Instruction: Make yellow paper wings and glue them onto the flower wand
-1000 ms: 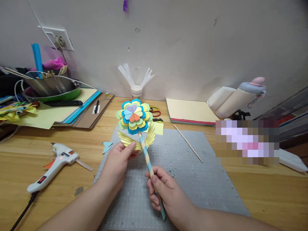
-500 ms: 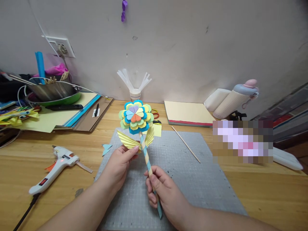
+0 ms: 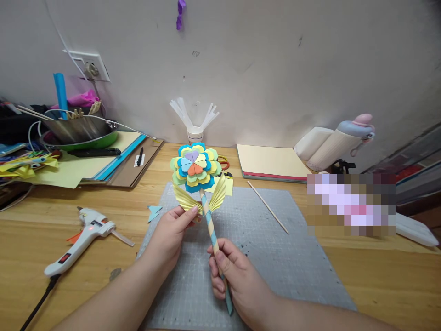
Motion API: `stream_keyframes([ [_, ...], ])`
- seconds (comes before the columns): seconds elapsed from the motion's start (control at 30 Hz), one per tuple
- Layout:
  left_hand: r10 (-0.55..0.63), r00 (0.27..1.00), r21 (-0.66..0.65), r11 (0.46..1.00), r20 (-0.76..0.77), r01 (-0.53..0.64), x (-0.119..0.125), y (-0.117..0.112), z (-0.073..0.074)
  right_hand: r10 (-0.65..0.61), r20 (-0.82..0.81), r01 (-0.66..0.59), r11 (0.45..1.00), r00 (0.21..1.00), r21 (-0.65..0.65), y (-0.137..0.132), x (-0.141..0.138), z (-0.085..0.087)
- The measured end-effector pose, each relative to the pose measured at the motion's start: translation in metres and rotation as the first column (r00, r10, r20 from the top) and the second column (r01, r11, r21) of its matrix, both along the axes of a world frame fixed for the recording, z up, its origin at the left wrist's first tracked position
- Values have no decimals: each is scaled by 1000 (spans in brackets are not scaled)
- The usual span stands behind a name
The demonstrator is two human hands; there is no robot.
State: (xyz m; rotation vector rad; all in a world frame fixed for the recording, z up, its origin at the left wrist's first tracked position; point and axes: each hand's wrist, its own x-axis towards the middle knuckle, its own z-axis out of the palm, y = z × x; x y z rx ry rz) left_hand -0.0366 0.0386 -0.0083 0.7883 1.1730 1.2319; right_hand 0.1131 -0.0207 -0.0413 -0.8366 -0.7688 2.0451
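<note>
— What have the hands got?

— My right hand point(image 3: 237, 276) is wrapped shut around the lower part of the striped stick point(image 3: 211, 227), thumb on top, holding it tilted up and away from me over the grey cutting mat point(image 3: 275, 257). My left hand point(image 3: 168, 234) pinches the base of the left yellow pleated leaf point(image 3: 184, 200) between thumb and fingertips, right where it meets the stick.

— And the flower itself?

— The paper flower point(image 3: 195, 167) sits at the top of the stick, layered blue, green and yellow with heart-shaped petals in the middle, facing me. A second pleated leaf point(image 3: 217, 198) fans out on the right side, untouched. Whether the left leaf is actually stuck down I can't tell from here.

— What lies around it?

— A thin wooden skewer point(image 3: 268, 207) lies on the mat to the right. Left of the mat, on the wooden table point(image 3: 379, 276), there's a small blue paper scrap point(image 3: 154, 212) and a white glue gun point(image 3: 81, 239) with a red light showing. Further back, scissors point(image 3: 223, 162), a stack of yellow paper point(image 3: 272, 162), a cup of white straws point(image 3: 195, 133) by the wall, and a metal bowl point(image 3: 77, 129) on the far left.
</note>
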Motion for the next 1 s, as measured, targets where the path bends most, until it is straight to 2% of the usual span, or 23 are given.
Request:
stream_keyframes([
  [0.4, -5, 1000, -17, 1000, 12, 5, 1, 0, -3, -8, -38, 7, 999, 999, -40, -1, -1, -4],
  [0.63, -48, 998, 6, 999, 51, 48, 2, -2, 4, -10, 46, 6, 996, 999, 86, 0, 2, -2],
  [0.8, -125, 987, 102, 988, 105, 114, 4, -7, 7, -40, 92, 26, 989, 995, 145, 2, 5, 5],
  [1.0, -229, 968, 254, 947, 103, 197, 4, -9, 6, -64, 126, 37, 978, 990, 208, 5, 8, 12],
])
